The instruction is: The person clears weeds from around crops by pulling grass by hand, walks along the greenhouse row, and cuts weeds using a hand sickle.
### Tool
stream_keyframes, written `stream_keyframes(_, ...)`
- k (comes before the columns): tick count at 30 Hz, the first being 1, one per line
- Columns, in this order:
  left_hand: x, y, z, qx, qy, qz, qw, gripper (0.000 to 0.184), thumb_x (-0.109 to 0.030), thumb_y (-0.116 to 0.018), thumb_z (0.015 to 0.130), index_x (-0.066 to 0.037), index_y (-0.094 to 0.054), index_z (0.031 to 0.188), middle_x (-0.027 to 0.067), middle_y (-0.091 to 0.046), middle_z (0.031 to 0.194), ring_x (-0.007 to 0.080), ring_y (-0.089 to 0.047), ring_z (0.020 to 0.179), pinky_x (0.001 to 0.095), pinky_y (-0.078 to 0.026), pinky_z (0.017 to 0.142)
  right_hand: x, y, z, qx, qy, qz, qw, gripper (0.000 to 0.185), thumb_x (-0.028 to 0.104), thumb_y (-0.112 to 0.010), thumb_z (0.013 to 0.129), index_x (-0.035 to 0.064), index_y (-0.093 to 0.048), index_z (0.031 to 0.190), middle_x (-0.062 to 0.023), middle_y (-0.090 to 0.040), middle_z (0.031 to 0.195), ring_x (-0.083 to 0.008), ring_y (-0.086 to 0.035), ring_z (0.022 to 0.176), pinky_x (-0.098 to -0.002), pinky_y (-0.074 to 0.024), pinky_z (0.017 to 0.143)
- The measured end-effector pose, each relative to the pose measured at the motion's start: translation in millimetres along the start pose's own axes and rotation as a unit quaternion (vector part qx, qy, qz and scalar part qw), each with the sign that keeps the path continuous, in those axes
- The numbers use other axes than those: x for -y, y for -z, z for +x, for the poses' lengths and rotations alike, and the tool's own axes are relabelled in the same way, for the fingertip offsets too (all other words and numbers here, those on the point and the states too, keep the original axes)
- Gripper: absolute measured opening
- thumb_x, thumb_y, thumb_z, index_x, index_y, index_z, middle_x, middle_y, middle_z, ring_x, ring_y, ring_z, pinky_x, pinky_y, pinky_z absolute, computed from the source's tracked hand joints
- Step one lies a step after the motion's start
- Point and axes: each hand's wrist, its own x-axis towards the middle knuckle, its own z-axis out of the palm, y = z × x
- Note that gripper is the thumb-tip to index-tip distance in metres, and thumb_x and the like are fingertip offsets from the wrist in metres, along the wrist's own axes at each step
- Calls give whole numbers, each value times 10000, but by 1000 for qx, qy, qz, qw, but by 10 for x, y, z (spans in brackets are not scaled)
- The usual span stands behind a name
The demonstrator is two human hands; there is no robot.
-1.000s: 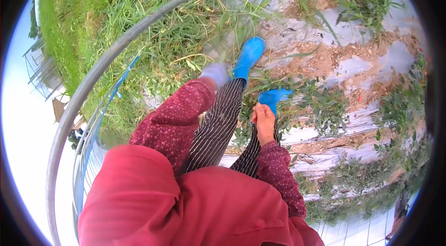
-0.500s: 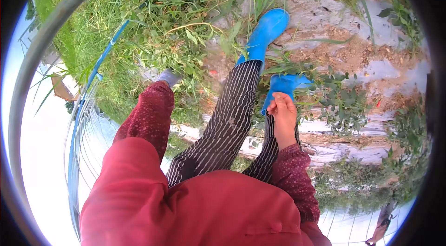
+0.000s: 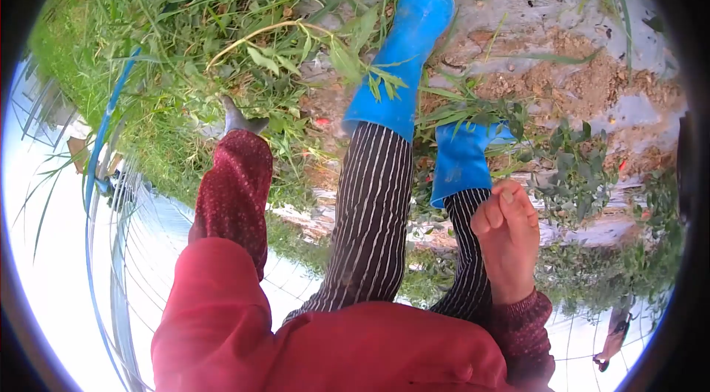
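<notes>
My left hand, in a grey glove, reaches down into the leafy weeds. Two of its digits show apart, and leaves cover the rest; I see nothing held. A bent weed stalk with narrow leaves arches just beyond it. My right hand is bare and raised in front of my right leg, its fingers curled in. Nothing shows inside it. Close by it is the blue boot on my right foot. The other blue boot is planted farther forward on the soil.
Grey plastic sheeting, torn and strewn with soil, covers the ground ahead. Low leafy plants grow at the right. A blue pole rises at the left beside tall grass. Another person is far off at the lower right.
My right hand has drawn back toward my body and to the right, its fingers still curled. My left hand stays low in the weeds. The view has shifted, and the grey curved pipe has left it.
</notes>
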Motion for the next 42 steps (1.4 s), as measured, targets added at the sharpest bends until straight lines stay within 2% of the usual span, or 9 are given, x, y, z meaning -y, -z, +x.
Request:
stream_keyframes(2,-132,-208,-9,74,-15,-252,965,939,-645,-459,782,-80,-49,1410,194,-217,1414,325,-270,1287,400,-273,1056,49,6,13,6,-14,-5,1000,147,164,-507,896,22,-523,929,3,-418,630,-97,-405,581,-242,-368,557)
stream_keyframes(4,-450,-382,-39,173,46,-681,710,913,-674,-402,790,-84,-87,1410,170,-210,1425,330,-247,1298,465,-249,1061,116,-23,25,-4,-13,-11,1000,147,172,-499,897,27,-513,914,-1,-414,624,-100,-394,565,-240,-344,535)
stream_keyframes(7,-1174,-286,-99,-23,246,-740,625,670,-604,-296,861,-207,-231,1397,58,-212,1451,283,-191,1330,512,-177,1062,202,-91,65,-9,-11,-4,1000,144,172,-491,898,30,-511,908,-5,-409,615,-107,-386,547,-242,-330,523)
stream_keyframes(22,-1034,375,353,-65,6,-552,832,505,-386,-380,867,-94,-407,1279,112,-398,1330,303,-416,1159,469,-304,998,144,-185,43,26,-16,49,998,120,144,-505,890,33,-535,922,-8,-435,638,-108,-411,574,-246,-360,538)
stream_keyframes(29,-2119,963,-966,38,-75,-642,762,348,-201,-405,888,-26,-532,1160,138,-593,1094,263,-567,998,337,-441,875,37,-223,60,29,0,44,999,122,140,-506,885,30,-544,923,-5,-463,668,-117,-462,606,-248,-400,570)
stream_keyframes(32,-2985,1546,-1652,-214,-275,-72,934,345,-28,-455,847,-34,-517,1186,170,-585,1107,274,-577,999,321,-453,884,-20,-198,88,25,4,33,999,119,142,-509,885,37,-548,924,1,-485,669,-110,-484,611,-241,-411,577)
stream_keyframes(33,-3243,1747,-1931,-352,-292,137,879,370,29,-472,833,-37,-512,1195,181,-582,1112,278,-581,999,315,-457,887,-38,-201,102,30,6,29,999,118,144,-511,884,40,-550,924,4,-494,669,-108,-492,611,-239,-414,579)
stream_keyframes(37,-3905,2923,-1769,-323,-290,152,888,411,-86,-561,842,-4,-445,1228,139,-608,1045,219,-590,931,298,-459,831,-10,-140,163,0,20,19,1000,103,135,-523,880,53,-557,933,8,-513,667,-106,-508,612,-229,-413,571)
stream_keyframes(42,-4105,3250,-1268,-333,-361,386,781,384,-104,-554,844,-12,-467,1206,147,-598,1066,224,-589,932,314,-462,825,84,-301,207,14,28,27,999,120,156,-534,878,54,-546,940,11,-504,673,-101,-497,618,-229,-404,581)
